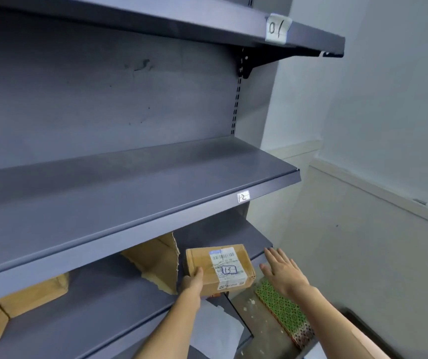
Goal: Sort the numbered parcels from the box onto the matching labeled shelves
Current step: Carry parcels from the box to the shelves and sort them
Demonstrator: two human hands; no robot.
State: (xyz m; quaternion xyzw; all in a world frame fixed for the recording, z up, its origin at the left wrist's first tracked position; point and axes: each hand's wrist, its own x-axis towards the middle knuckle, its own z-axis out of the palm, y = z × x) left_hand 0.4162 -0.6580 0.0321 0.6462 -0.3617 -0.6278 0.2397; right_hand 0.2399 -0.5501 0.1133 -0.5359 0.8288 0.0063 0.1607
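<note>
A small brown cardboard parcel (pixel 220 268) with a white shipping label and a handwritten "13" sits at the front right edge of the third shelf (pixel 109 301). My left hand (pixel 193 282) grips its near left corner, thumb on top. My right hand (pixel 282 270) hovers to the right of the parcel with fingers straight, apart from it. The shelf above carries a small label reading "12" (pixel 243 196). The top shelf has a label reading "01" (pixel 276 29).
Torn brown cardboard (pixel 158 260) lies on the third shelf behind the parcel, and brown paper parcels (pixel 26 294) lie at its left. A white sheet (pixel 215 330) shows on the shelf below. A green patterned mat (pixel 282 309) lies on the floor by the white wall.
</note>
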